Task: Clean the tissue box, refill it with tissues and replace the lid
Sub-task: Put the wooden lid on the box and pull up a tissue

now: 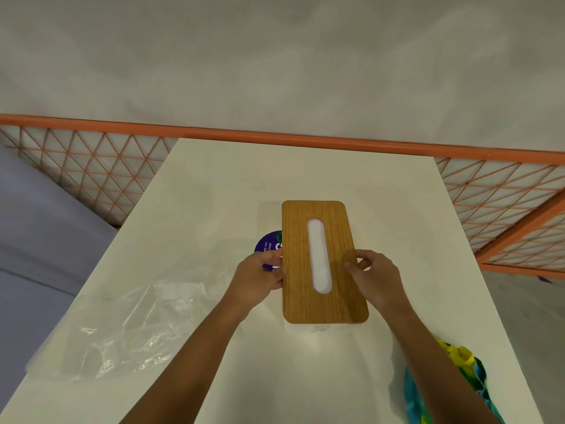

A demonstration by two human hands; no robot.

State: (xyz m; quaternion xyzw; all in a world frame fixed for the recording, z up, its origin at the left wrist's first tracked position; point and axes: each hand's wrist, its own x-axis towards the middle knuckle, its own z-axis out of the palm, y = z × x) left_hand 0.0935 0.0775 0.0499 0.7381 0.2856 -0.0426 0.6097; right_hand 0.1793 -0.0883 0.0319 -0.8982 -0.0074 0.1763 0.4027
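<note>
Head view: the wooden lid point(322, 261) is lying in the middle of the frame over the white tissue box point(319, 329), its long axis running from the frame's lower edge towards the far end of the table point(305, 172). The left hand point(260, 278) is pinching the lid's left long edge, fingers point(272, 257) curled round it; the right hand point(377, 278) is gripping the right long edge, thumb on top. Both hands are holding at the near half, about equally close. Something white is showing through the slot point(318, 255), likely tissues. Whether the lid is fully seated I cannot tell; the coming move probably calls for pressing straight down, edges aligned. A clear plastic wrapper point(128, 325) is lying lower left, a purple disc point(268, 244) is peeking out just left of the lid, and a colourful cloth point(455, 374) is lying lower right.
</note>
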